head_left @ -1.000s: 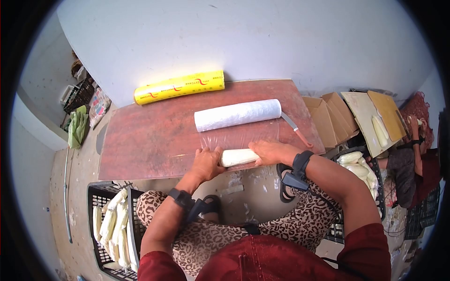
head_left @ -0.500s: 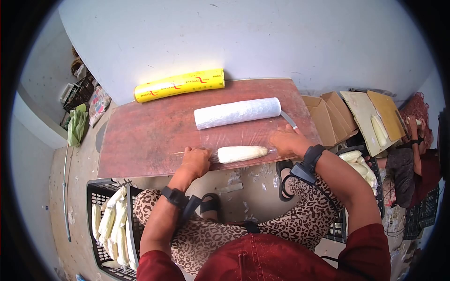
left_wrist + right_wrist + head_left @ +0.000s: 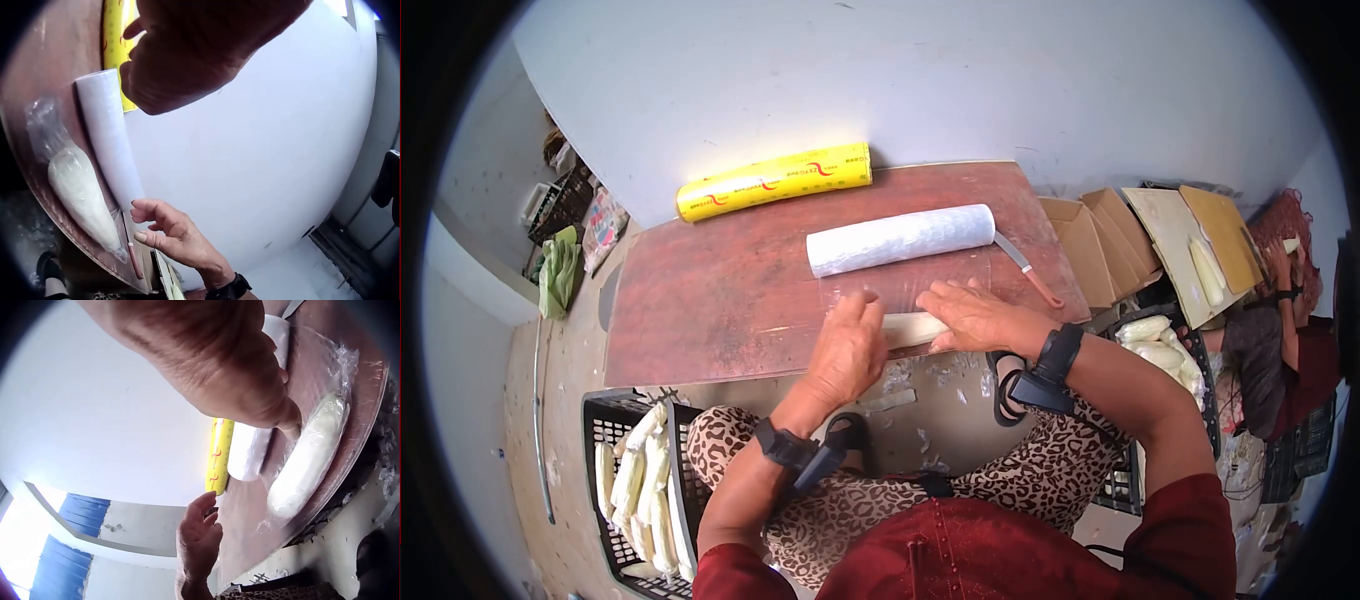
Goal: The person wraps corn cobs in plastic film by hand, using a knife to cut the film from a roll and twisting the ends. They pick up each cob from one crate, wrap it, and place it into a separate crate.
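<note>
A pale, tapered vegetable point(image 3: 912, 330) in clear film lies along the near edge of the brown table point(image 3: 700, 300). My left hand point(image 3: 850, 345) is at its left end, fingers loosely bent. Over its right part my right hand point(image 3: 975, 315) reaches with extended fingers, partly covering it. The left wrist view shows bunched film point(image 3: 47, 125) beyond the vegetable's thick end. In the right wrist view my right fingertips are right beside the wrapped vegetable point(image 3: 309, 462). Behind it lies a white roll of cling film point(image 3: 900, 240), with a sheet drawn toward me.
A knife point(image 3: 1045, 285) lies right of the film roll. A yellow printed roll point(image 3: 775, 182) rests against the wall. Black crates point(image 3: 690, 440) hold more pale vegetables point(image 3: 640, 480) below left, others at right. Cardboard point(image 3: 1115, 250) stands at right, near another person point(image 3: 1280, 350).
Both hands were on the vegetable, then spread apart to the film beyond its ends, leaving it bare to view. Now they have come back inward over it.
</note>
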`<control>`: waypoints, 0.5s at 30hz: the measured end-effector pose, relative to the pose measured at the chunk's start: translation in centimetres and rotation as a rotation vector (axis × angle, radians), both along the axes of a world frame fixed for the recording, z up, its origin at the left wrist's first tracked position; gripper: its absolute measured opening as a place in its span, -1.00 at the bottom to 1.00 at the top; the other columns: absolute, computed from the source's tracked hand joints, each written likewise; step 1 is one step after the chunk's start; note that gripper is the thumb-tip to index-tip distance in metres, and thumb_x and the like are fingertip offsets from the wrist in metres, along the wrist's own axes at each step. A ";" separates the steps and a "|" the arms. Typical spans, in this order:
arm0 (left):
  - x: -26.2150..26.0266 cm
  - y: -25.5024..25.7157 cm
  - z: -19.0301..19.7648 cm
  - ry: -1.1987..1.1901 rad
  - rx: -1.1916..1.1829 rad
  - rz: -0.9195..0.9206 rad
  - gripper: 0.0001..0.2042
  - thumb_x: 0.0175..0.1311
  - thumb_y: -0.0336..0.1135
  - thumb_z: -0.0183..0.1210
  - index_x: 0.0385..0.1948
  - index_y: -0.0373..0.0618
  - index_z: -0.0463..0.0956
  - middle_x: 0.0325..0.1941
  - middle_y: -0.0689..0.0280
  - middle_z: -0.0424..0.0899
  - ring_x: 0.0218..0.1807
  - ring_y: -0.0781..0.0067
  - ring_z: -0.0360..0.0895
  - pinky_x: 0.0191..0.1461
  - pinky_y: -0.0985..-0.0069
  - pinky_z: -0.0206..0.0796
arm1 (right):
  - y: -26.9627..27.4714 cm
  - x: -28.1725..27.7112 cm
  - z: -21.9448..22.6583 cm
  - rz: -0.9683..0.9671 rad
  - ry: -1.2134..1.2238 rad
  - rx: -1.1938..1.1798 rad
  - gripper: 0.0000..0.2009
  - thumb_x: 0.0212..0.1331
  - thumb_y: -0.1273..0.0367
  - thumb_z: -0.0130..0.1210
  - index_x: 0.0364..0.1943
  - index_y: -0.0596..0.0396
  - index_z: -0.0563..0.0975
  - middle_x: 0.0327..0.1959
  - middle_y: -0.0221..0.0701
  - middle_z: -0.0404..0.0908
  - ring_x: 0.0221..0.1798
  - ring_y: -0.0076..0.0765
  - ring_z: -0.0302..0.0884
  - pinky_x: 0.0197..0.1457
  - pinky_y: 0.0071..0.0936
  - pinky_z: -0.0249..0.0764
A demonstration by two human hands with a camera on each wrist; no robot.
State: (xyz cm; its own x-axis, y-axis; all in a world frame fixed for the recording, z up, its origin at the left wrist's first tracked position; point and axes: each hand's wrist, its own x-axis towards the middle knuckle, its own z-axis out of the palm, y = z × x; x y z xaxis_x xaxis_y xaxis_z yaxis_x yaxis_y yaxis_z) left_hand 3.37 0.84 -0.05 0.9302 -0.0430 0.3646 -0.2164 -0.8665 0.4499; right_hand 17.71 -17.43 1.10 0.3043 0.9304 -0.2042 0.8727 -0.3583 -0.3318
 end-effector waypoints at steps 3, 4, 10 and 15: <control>0.2 -2.1 -2.3 0.153 0.224 -0.034 -0.51 -0.04 -0.46 0.20 0.03 -0.31 0.35 0.09 0.01 0.39 0.13 0.00 0.35 0.22 0.23 0.19 | 0.6 -0.6 -1.6 0.026 -0.137 -0.009 -0.51 -0.02 0.24 0.32 -0.04 0.11 0.37 -0.02 -0.22 0.41 0.17 -0.03 0.35 0.13 0.02 0.27; 0.5 -2.1 -3.0 0.101 0.281 -0.011 -0.50 -0.04 -0.42 0.22 0.03 -0.32 0.36 0.09 0.02 0.39 0.14 0.02 0.34 0.23 0.23 0.18 | 0.9 -0.7 -2.0 0.028 -0.188 -0.015 -0.51 -0.04 0.26 0.33 -0.05 0.11 0.37 -0.02 -0.22 0.41 0.16 -0.03 0.37 0.12 0.00 0.28; 2.1 -2.2 -4.4 0.063 0.434 0.096 -0.44 -0.02 -0.21 0.30 0.03 -0.29 0.37 0.02 0.11 0.42 0.09 0.14 0.35 0.18 0.24 0.16 | 1.1 0.2 -3.2 0.038 -0.219 0.035 -0.54 -0.05 0.31 0.34 -0.09 0.12 0.38 -0.05 -0.20 0.42 0.10 -0.02 0.42 0.07 -0.05 0.35; 2.9 -2.5 -4.3 0.136 0.381 0.190 -0.45 -0.04 -0.17 0.33 -0.01 -0.26 0.39 -0.09 0.18 0.44 0.00 0.19 0.38 0.05 0.29 0.22 | 1.5 1.2 -3.7 0.012 -0.146 0.011 -0.58 -0.02 0.35 0.30 -0.10 0.14 0.38 -0.02 -0.17 0.42 0.11 0.02 0.42 0.09 0.00 0.38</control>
